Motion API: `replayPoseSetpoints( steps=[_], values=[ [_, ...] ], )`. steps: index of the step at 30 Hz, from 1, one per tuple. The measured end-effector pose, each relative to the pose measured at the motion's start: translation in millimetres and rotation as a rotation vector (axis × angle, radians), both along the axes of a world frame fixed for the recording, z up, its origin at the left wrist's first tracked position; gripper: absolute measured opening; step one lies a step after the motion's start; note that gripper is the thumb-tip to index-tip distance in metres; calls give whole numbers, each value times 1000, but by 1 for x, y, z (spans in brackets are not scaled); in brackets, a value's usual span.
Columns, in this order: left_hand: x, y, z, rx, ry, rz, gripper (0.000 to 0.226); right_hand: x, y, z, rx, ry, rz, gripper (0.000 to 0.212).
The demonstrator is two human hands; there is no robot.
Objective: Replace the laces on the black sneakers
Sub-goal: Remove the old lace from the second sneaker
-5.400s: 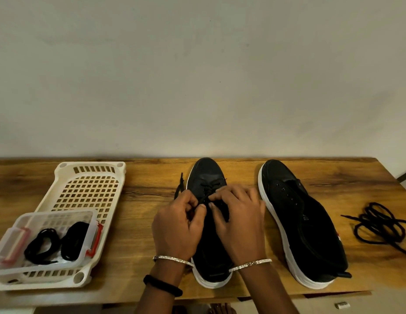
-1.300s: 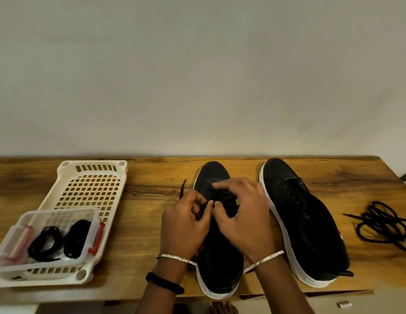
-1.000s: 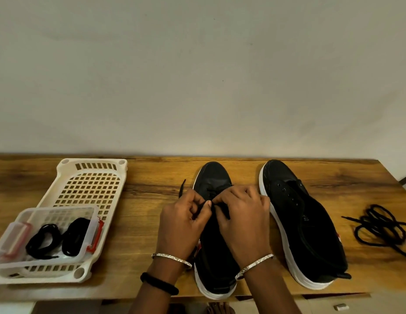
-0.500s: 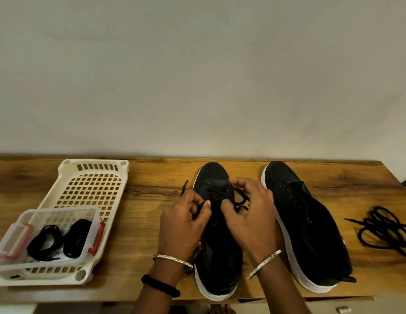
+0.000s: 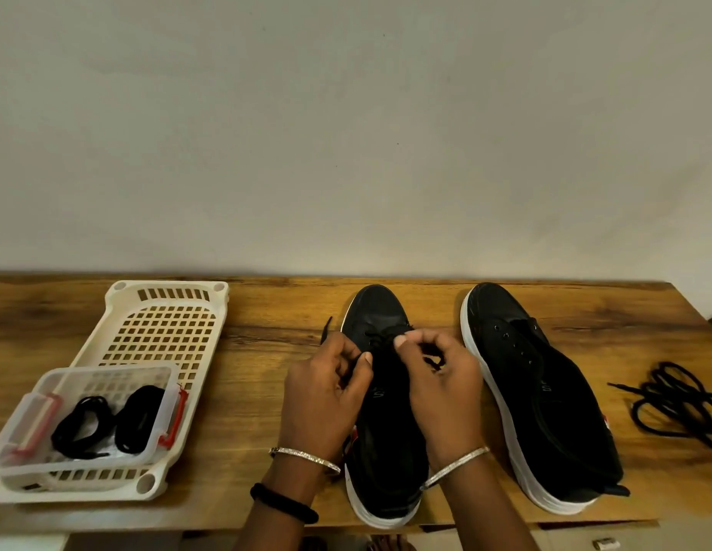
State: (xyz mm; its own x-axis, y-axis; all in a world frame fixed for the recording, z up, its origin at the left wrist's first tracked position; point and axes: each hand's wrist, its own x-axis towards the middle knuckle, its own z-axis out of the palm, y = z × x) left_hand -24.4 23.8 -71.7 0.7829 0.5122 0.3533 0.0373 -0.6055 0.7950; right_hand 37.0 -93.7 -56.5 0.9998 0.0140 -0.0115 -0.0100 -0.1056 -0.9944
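Under both hands: sneaker (image 5: 386, 471), long axis near-to-far, toe on far side of hands, heel by wrists. Thumb and finger of left hand (image 5: 322, 395) pinch lace (image 5: 380, 336); right hand (image 5: 446, 391) pinches its other part (fingers (image 5: 448, 344) curled). Right of right hand: second sneaker (image 5: 545, 391), roughly parallel.

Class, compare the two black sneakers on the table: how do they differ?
The left sneaker has lace through its front eyelets; the right sneaker has bare eyelets. Left hand and right hand pinch lace over the left sneaker; the right sneaker lies untouched. Both: black, white soles.
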Motion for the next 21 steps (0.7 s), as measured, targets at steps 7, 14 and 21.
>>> replayPoseSetpoints(
  steps=[7, 14, 21],
  values=[
    [1, 0, -2, -8, 5, 0, 17, 13, -16, 2, 33, 235, 70, 6],
    [1, 1, -3, 5, 25, -4, 16, -1, -6, 0, -837, -522, 251, 18],
    [0, 0, -2, 3, 26, 8, 17, -5, -1, -3, -510, -364, 127, 10]
  ],
)
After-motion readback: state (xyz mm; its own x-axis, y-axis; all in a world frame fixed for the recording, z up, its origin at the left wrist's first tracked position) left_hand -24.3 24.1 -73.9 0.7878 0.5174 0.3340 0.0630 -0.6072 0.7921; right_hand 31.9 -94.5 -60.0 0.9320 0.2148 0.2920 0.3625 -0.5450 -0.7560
